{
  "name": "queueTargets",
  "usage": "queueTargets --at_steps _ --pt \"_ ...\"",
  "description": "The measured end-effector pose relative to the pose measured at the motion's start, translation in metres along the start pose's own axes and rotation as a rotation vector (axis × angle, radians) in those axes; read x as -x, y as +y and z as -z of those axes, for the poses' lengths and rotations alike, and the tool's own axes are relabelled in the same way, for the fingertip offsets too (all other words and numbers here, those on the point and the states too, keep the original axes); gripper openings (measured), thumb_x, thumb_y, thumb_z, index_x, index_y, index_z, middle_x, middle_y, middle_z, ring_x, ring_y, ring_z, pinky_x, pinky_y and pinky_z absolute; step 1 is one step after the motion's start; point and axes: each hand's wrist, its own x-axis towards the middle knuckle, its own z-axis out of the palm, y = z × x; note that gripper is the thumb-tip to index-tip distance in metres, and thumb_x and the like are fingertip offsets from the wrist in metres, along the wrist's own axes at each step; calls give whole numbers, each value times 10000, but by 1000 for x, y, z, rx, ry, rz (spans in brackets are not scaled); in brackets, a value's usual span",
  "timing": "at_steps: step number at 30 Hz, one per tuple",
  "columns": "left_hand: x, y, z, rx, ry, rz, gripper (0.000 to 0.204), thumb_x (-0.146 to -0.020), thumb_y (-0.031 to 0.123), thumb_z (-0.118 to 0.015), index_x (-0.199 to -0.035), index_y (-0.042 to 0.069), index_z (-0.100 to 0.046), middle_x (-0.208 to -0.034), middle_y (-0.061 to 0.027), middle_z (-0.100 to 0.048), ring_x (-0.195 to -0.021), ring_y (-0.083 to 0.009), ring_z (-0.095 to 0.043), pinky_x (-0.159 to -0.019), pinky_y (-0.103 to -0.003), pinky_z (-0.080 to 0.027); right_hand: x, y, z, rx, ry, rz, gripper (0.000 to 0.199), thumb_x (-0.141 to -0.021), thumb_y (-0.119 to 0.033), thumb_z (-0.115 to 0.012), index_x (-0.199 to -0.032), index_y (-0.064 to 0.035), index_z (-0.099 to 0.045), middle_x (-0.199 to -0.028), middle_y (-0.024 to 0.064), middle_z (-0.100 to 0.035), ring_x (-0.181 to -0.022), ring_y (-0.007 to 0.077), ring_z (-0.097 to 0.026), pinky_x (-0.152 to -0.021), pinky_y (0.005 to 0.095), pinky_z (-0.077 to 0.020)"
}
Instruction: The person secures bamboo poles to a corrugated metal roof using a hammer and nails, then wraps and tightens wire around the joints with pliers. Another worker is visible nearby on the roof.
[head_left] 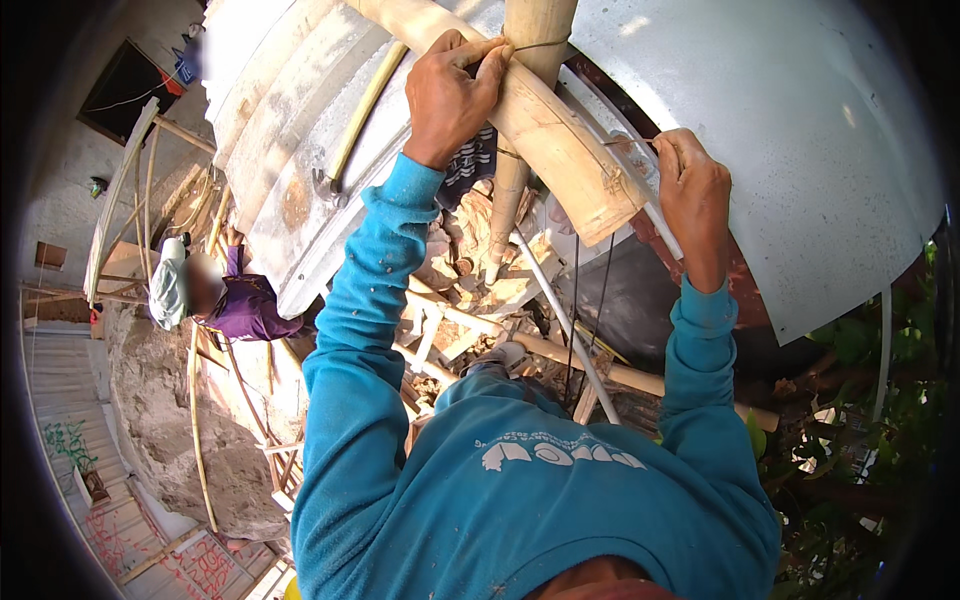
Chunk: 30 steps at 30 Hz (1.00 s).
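A thick bamboo pole (560,150) slants across an upright bamboo post (535,30) in front of me. Against the upper face of the slanted pole, my left hand (450,100) is closed in a pinch. A thin tie wire (545,44) runs from its fingertips around the post. To the right of the slanted pole's cut end, my right hand (692,190) pinches another stretch of thin wire (625,141) reaching toward the bamboo. Whether both stretches are one wire is hidden behind the pole.
A hammer (365,108) lies on pale corrugated roofing (290,130) at left. Grey sheet metal (770,120) curves across the right. Below me are bamboo poles (630,377) and rubble. At far left, a person in purple (255,307) is beside bamboo scaffolding (150,200).
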Motion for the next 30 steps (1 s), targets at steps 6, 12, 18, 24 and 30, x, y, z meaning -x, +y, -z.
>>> queueTargets --at_steps 6,12,18,24,30 --pt "0 7 7 -9 -20 41 226 -878 257 -761 -1026 90 -800 -757 -89 -613 -614 -228 -593 -583 -353 -459 -68 -14 4 304 43 153 166 -990 -203 -615 -925 -53 -640 -743 160 -686 -673 327 -702 -618 436 -536" --pt "-4 14 6 -6 -60 53 239 -882 259 -760 -1023 69 -796 -760 -108 -599 -619 -243 -593 -591 -368 -450 -154 10 -24 508 -103 289 169 -899 -203 -674 -1003 -73 -708 -867 171 -723 -840 357 -712 -745 477 -551" --pt "-3 14 8 49 -46 64 234 -877 217 -762 -1032 44 -787 -743 -106 -576 -629 -223 -589 -592 -353 -443 -223 6 -34 518 -191 267 193 -889 -201 -650 -981 -56 -737 -960 204 -732 -894 366 -711 -804 502 -555" --pt "-3 16 8 22 -65 77 235 -871 215 -766 -1037 50 -787 -739 -114 -565 -616 -225 -571 -589 -358 -438 -266 -11 -5 472 -177 347 237 -821 -196 -567 -836 -40 -744 -922 212 -727 -907 405 -697 -786 502 -560" --pt "-3 15 11 33 -54 100 233 -870 191 -770 -1049 42 -780 -723 -107 -527 -613 -204 -549 -581 -343 -426 -289 5 6 376 -264 684 231 -850 -240 -592 -846 -92 -770 -954 143 -744 -897 381 -690 -818 476 -549"
